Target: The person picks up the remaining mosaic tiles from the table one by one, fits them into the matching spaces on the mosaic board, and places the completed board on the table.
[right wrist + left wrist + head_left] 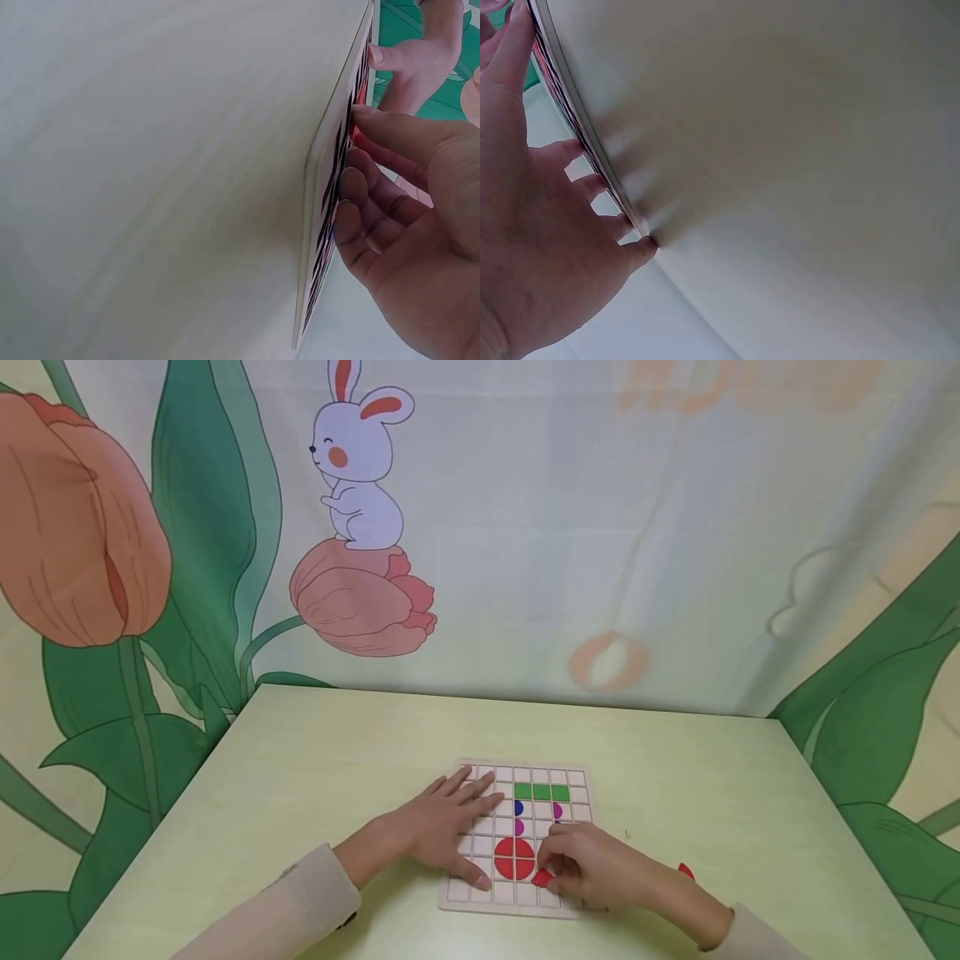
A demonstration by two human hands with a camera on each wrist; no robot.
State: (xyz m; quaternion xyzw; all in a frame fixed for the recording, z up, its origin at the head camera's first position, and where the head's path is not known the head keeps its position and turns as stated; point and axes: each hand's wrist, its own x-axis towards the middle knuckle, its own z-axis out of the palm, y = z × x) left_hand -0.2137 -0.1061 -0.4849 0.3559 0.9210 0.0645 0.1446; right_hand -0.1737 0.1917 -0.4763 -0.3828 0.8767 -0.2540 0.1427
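Observation:
A pale square board point(505, 893) with a grid of cells lies on the table. My left hand point(442, 822) rests across its left side, fingers spread and straight, thumb near the front edge. Over the right part of the board, my right hand point(592, 864) pinches a small red piece point(542, 878) between thumb and fingers, just beside a red circle point(506, 848) made of quarter pieces. Farther up the grid sit a row of green squares point(542, 792), a blue half-round piece point(518, 808) and magenta half-round pieces point(557, 811). My right hand hides some cells.
Another red piece point(686, 870) lies on the table point(360, 735), partly behind my right forearm. A tiny speck point(627, 833) is right of the board. Behind the table hangs a cloth point(510, 527) printed with a rabbit and tulips.

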